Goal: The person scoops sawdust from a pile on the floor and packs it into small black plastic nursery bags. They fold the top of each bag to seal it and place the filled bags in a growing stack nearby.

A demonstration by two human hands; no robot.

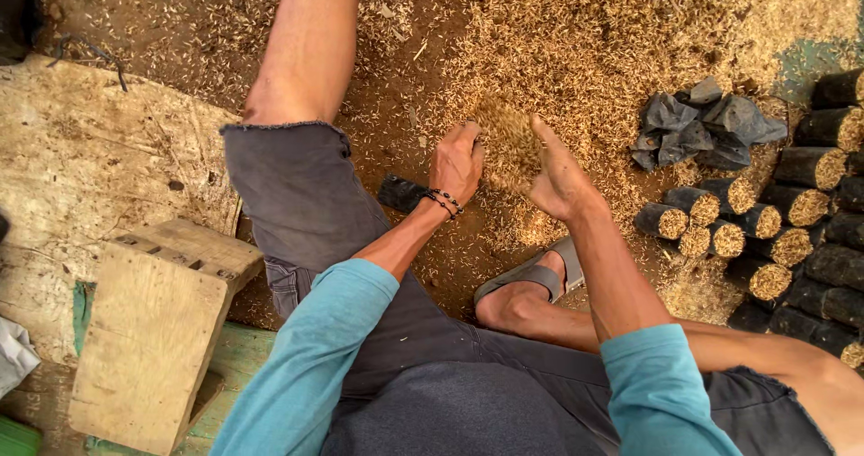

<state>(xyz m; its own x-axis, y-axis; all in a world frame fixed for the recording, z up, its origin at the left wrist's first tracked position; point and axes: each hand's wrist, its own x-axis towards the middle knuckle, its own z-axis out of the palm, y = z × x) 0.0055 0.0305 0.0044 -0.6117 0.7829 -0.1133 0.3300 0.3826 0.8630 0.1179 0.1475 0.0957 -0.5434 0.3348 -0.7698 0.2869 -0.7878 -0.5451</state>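
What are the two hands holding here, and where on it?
A loose clump of husks, cupped between the left hand and right hand, palms pressed against its two sides.

A loose clump of pale golden husks (509,145) sits pressed between the two hands, held a little above the ground near the middle of the scene. It is dry, stringy and light tan, with stray flakes hanging off its lower edge. The left hand (457,163) cups its left side, fingers curled against it; the right hand (558,179) presses its right side with an open palm.
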